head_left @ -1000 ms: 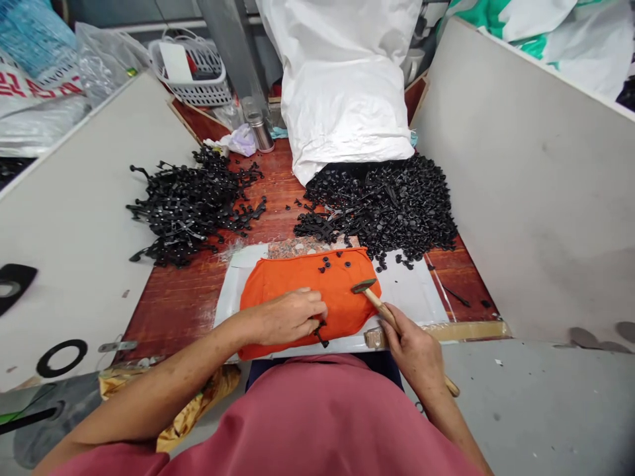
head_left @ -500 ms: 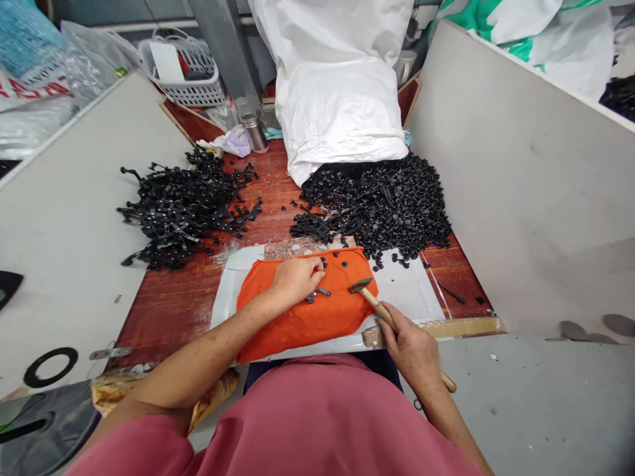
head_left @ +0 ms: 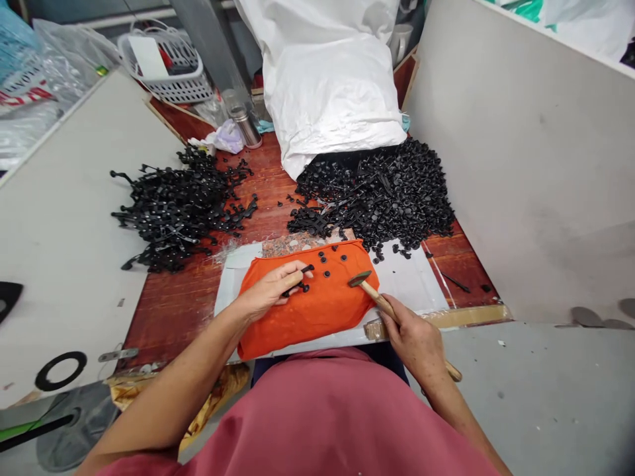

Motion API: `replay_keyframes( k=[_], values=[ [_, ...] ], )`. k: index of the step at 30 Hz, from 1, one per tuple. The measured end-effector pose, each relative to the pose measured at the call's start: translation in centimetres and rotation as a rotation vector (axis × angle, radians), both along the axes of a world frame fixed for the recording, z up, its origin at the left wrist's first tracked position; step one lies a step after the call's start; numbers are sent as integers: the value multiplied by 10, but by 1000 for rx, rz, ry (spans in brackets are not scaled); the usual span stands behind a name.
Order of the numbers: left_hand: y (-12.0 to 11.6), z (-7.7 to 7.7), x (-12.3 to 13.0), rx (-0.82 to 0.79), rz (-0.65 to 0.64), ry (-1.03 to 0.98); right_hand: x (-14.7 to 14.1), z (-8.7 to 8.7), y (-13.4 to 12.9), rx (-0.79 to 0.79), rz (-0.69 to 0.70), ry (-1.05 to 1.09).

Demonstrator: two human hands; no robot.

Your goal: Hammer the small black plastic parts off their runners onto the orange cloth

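My left hand is closed on a black branched piece with knobbed ends, held over the orange cloth. Right of it, several small round black parts lie on the cloth. My right hand grips the wooden handle of a hammer; the hammer's metal head rests on or just above the right part of the cloth. Beneath the cloth's back edge shows a speckled slab.
A pile of black branched pieces sits at the left. Behind the cloth, many small black parts spill before a white sack. A metal bottle and a basket stand at the back left. Grey panels flank the table.
My left hand has moved left and back from the small parts, and the black piece now shows clearly in it. One more round part is visible on the cloth. The view has shifted slightly.
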State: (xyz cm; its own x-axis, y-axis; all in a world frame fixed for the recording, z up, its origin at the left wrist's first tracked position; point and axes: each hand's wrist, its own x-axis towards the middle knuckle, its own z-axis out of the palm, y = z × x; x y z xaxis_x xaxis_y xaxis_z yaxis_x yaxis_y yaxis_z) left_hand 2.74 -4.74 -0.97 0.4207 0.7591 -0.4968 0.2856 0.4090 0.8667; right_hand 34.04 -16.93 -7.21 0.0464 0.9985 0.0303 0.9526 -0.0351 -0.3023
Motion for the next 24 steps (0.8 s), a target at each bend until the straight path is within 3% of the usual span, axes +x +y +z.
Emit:
replay_keyframes(
  k=[4,7,9,18,24],
  values=[
    [7,-1,9,252,-146,166,-1,1,0,0,1,-9],
    [14,4,9,566,-228,455,-1,1,0,4,6,-10],
    [16,8,10,693,-243,603,-1,0,0,12,5,-14],
    [15,-9,36,632,-232,676,0,-3,-1,43,29,-47],
    [13,-8,35,629,-221,642,0,-3,-1,53,26,-56]
  ],
)
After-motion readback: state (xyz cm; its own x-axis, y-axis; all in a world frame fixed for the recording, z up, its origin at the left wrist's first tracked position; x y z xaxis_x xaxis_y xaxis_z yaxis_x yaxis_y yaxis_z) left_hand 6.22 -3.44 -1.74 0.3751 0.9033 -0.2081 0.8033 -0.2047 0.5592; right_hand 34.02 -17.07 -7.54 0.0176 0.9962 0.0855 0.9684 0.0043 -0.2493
